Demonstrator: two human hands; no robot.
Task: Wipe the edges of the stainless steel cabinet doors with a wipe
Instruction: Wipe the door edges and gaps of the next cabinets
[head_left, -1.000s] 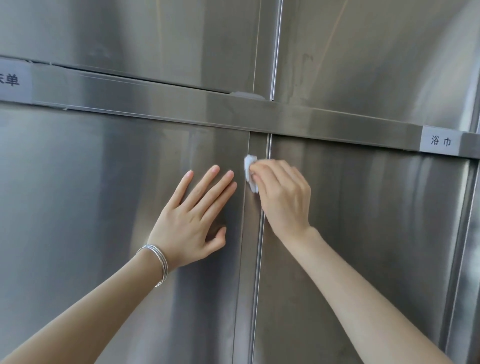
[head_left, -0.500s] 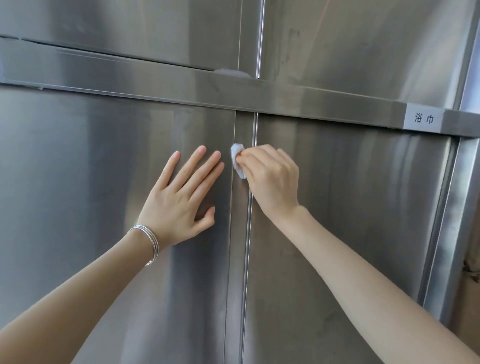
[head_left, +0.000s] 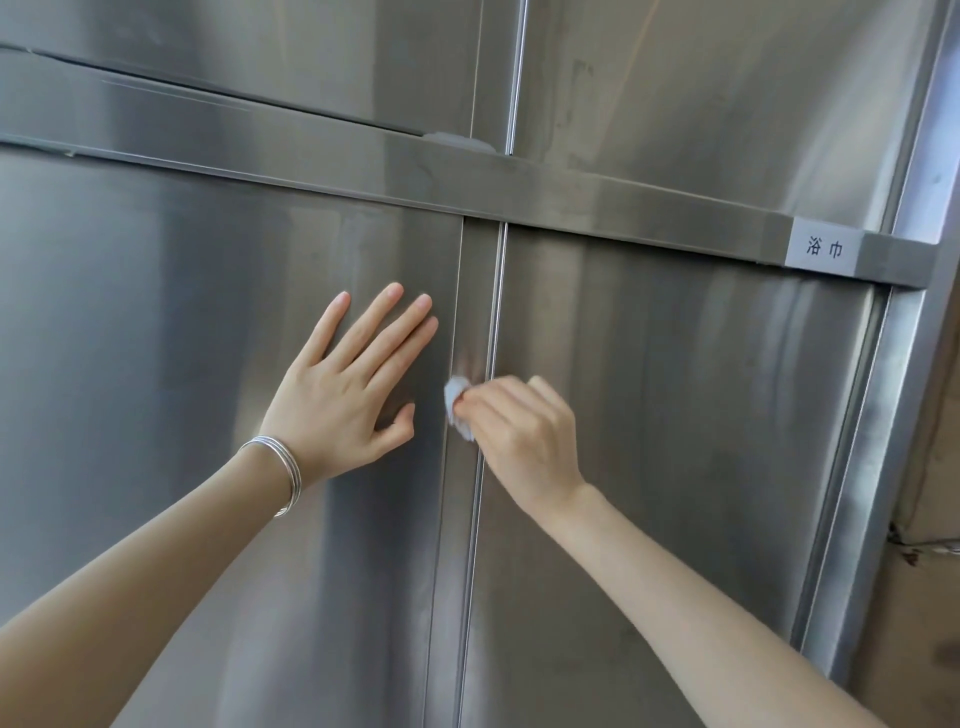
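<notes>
The left hand (head_left: 343, 395) is laid flat on the lower left door (head_left: 156, 364), centre-left of the frame, fingers straight and spread; thin silver bangles (head_left: 283, 470) are worn at its wrist; just right of it, at frame centre, a small white wipe (head_left: 457, 405) is pinched in the curled fingers of the right hand (head_left: 524, 431) and pressed against the vertical edge strip (head_left: 470, 301) between the lower doors; a horizontal rail (head_left: 571, 200) is seen above; a label (head_left: 823, 249) is fixed near its right end, upper right.
</notes>
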